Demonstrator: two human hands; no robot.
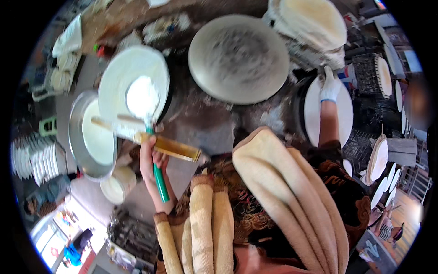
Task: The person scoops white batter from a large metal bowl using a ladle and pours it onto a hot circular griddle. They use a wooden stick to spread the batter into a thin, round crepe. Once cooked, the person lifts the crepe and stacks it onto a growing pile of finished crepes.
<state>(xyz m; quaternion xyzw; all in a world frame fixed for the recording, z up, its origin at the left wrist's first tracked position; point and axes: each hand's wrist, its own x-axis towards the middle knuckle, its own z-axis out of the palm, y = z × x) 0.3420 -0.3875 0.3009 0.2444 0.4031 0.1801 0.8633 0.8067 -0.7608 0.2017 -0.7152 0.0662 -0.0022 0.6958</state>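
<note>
Two tools share the left hand, closed around a green-handled ladle and a wooden scraper, seemingly to free the gloved right hand for the pale round sheet at the frame's right. Its fingers meet the sheet's far edge; whether they pinch, I cannot tell. The ladle's head sits over the white basin, upper left, presumably so drips land inside.

Green handle partly hidden by left hand; white disc, by gloved right hand; tan cloth cut off below.
</note>
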